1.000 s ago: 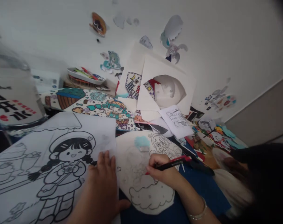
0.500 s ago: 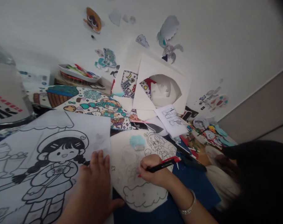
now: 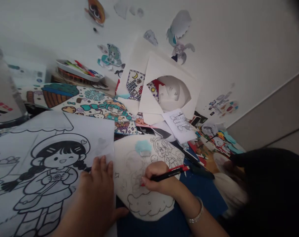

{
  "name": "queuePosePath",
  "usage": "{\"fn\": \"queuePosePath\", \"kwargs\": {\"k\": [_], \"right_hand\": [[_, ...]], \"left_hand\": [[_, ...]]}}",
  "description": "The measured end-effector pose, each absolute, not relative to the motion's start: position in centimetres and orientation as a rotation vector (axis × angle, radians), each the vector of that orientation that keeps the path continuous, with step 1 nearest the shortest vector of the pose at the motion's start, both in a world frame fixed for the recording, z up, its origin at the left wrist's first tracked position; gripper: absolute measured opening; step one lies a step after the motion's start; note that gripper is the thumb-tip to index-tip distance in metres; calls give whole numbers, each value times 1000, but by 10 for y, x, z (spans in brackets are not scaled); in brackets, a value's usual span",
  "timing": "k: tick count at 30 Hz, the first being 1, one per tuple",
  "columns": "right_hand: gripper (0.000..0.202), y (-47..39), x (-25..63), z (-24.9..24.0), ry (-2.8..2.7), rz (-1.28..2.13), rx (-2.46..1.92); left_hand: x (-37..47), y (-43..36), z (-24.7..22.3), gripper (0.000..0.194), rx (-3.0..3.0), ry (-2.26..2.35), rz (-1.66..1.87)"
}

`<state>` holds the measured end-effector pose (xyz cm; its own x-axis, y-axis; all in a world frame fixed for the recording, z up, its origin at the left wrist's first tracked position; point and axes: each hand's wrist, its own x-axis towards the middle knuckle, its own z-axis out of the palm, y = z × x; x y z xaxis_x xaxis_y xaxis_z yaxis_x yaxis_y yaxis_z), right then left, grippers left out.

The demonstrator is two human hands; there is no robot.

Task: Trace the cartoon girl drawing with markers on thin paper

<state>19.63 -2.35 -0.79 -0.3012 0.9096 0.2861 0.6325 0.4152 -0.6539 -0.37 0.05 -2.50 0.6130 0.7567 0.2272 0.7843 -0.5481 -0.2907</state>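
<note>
Snugly, the right hand keeps a closed grip on a black-and-red pen above a rounded sheet, where an eraser lies by a pale blue patch. The left hand, flat and grasping nothing, rests on a large line drawing. Beyond both sheets lies a coloured drawing on the cluttered bench.
</note>
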Motion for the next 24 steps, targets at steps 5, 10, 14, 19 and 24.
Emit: {"fn": "queuePosePath", "kwargs": {"k": [5,10,14,19,24], "right_hand": [[29,-23,196,-6,-2079,567,-1310],[33,-23,197,-9,-2046,546,-1385],[31,-23,197,-9,-2044,575,-1360],[33,-22,197,-8,-2068,485,-1335],[31,-23,199,-10,-2068,503,-1332]], "left_hand": [[-5,2,-30,109,-2489,-1203,-106],[-4,-7,-14,105,-2441,-1253,-77],[-3,-8,-12,106,-2450,-1248,-118],[-5,-7,-13,105,-2465,-1238,-124],[-5,-5,-14,106,-2472,-1248,-137]]}}
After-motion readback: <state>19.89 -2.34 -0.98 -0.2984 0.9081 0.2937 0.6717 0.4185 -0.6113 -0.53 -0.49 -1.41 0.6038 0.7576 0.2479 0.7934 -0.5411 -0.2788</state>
